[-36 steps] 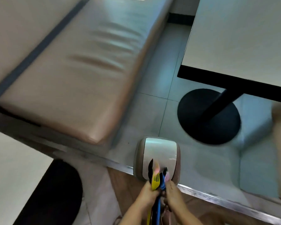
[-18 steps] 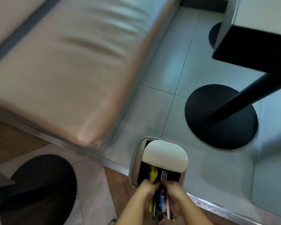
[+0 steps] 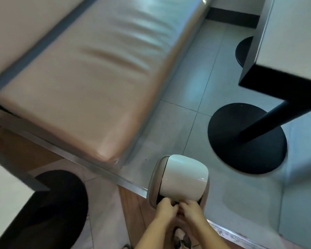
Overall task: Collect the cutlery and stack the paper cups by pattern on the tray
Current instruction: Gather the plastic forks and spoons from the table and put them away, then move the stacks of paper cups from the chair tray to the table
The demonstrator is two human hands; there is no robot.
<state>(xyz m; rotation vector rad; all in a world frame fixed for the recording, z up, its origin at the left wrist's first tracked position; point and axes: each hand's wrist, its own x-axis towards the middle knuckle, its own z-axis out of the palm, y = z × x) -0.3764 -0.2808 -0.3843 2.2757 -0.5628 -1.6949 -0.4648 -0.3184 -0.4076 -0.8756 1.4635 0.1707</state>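
Head view, looking down at the floor. Both hands meet at the near edge of a small bin (image 3: pixel 178 180) that stands on the grey tile floor (image 3: pixel 183 97). The bin's white swing lid (image 3: pixel 184 177) is tipped, leaving a dark gap along its near and left sides. Left hand (image 3: pixel 164 208) and right hand (image 3: pixel 190 209) are side by side at that gap, knuckles touching, fingers curled inward. What the fingers hold cannot be told: no cutlery shows, and their tips are hidden under the lid's edge. No cups or tray in view. Left of the bin: a tan padded bench (image 3: pixel 83 83) on a metal rail. Right: a table (image 3: pixel 293 36) on a black round base (image 3: pixel 246 139). Frame slightly blurred.
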